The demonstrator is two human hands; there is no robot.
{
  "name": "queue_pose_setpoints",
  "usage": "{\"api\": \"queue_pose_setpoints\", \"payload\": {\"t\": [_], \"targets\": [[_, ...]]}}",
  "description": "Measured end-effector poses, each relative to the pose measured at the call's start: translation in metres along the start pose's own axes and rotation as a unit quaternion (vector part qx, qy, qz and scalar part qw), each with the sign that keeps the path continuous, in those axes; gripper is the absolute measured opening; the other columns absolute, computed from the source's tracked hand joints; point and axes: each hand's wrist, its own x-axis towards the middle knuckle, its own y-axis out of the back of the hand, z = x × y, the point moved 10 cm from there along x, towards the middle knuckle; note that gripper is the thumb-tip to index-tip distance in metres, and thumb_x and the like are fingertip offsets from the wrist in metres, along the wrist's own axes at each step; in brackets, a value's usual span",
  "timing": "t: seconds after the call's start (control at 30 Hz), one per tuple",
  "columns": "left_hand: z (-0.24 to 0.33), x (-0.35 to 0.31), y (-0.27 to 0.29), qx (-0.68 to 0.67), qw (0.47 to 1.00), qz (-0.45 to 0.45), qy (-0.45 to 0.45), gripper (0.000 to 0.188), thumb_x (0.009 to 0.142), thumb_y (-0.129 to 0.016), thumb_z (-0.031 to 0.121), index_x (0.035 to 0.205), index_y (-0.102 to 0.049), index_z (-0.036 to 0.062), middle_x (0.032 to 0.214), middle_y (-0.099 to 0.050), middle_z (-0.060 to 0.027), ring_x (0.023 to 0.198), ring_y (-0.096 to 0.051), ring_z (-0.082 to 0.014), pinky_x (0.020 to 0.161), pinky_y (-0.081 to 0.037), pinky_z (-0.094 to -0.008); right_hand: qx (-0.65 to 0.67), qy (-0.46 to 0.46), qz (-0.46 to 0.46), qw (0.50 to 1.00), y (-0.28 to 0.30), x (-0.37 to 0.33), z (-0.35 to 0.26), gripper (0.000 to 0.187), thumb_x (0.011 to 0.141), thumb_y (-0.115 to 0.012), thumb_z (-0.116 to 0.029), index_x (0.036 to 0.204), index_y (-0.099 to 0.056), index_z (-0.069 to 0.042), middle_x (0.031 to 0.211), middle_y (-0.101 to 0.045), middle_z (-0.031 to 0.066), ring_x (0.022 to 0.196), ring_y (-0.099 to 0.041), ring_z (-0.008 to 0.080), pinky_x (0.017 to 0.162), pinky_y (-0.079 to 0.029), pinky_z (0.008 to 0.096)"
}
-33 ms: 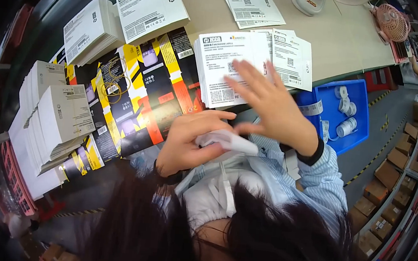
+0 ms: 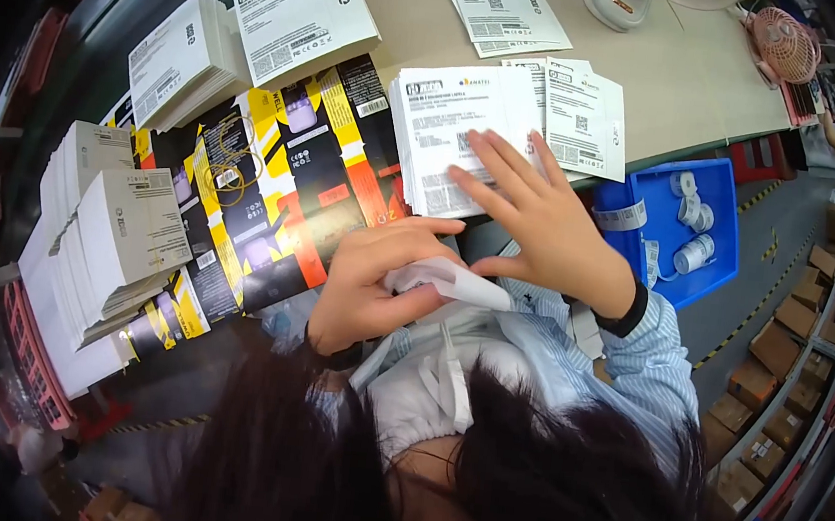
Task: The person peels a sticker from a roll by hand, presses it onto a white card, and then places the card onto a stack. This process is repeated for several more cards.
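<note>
My right hand is spread with its fingers stretched over the near corner of a stack of white printed sheets. The fingertips appear to rest on the top sheet. Closer to my body, my left hand is closed around a curled white strip of paper, pinched between thumb and fingers. Part of that strip is hidden inside the hand. Beside the stack, more printed sheets lie fanned out to the right.
A blue bin at the right holds several label rolls; a label strip hangs over its edge. Stacks of white printed sheets stand at the left on black-and-yellow printed cardboard, with rubber bands. A pink fan is far right.
My right hand has shifted slightly, its fingers coming down closer onto the stack. My left hand has barely moved and keeps its hold on the paper strip.
</note>
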Motion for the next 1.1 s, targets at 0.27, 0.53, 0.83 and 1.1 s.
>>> {"api": "queue_pose_setpoints", "payload": {"t": [0.27,0.53,0.83,1.1], "targets": [[0.018,-0.001,0.018,-0.006,0.999,0.046,0.016,0.020,0.065,-0.063,-0.004,0.084,-0.062,0.0023,0.085,-0.063,-0.0098,0.079,-0.062,-0.0234,0.072,-0.048,-0.0293,-0.041,0.089,0.042,0.994,0.022,-0.025,-0.002,0.051,0.070,-0.066,-0.022,0.118,-0.052,-0.009,0.126,-0.049,0.0121,0.119,-0.044,0.0249,0.103,-0.027,0.0475],[0.019,0.010,0.035,0.078,0.990,0.113,-0.012,0.016,0.065,-0.065,-0.005,0.078,-0.059,0.0021,0.085,-0.062,-0.0086,0.075,-0.060,-0.0209,0.068,-0.046,-0.0283,-0.044,0.113,0.125,0.985,0.022,-0.025,-0.012,0.019,0.077,-0.058,-0.008,0.095,-0.064,-0.007,0.104,-0.063,0.0089,0.100,-0.060,0.0225,0.092,-0.043,0.0420],[0.009,0.000,0.045,-0.013,0.976,0.216,0.033,0.021,0.074,-0.065,0.001,0.064,-0.047,0.0012,0.072,-0.059,-0.0069,0.062,-0.052,-0.0129,0.062,-0.042,-0.0244,-0.073,0.086,0.276,0.954,0.075,-0.057,0.029,0.022,0.076,-0.060,-0.007,0.097,-0.065,-0.008,0.092,-0.067,0.0070,0.092,-0.063,0.0197,0.088,-0.046,0.0380],[-0.008,0.005,0.031,-0.011,0.982,0.173,0.081,0.026,0.079,-0.063,0.006,0.063,-0.044,0.0019,0.062,-0.055,-0.0033,0.055,-0.048,-0.0072,0.049,-0.036,-0.0209,0.011,0.001,0.303,0.953,0.055,-0.074,0.090,0.026,0.076,-0.065,-0.017,0.097,-0.063,-0.002,0.101,-0.063,0.0126,0.094,-0.061,0.0244,0.085,-0.046,0.0368]]}}
